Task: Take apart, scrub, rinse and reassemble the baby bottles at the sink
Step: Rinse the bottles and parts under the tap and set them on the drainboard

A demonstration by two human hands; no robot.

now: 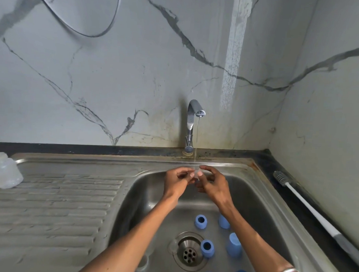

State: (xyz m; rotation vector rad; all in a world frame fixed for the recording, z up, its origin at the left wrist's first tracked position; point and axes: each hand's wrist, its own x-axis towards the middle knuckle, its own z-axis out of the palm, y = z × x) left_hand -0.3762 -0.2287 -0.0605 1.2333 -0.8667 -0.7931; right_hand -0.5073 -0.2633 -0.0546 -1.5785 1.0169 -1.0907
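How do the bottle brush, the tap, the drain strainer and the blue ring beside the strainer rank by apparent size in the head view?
1. bottle brush, longest by far
2. tap
3. drain strainer
4. blue ring, smallest

Tap and strainer look close; the tap stands farther from the camera, so their order is unsure.

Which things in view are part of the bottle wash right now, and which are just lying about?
Job in hand:
- clear teat, pinched by left hand and right hand under the tap stream
- blue bottle parts in the sink
- clear bottles on the drainboard
- bottle brush

Lying about:
- cable on the wall
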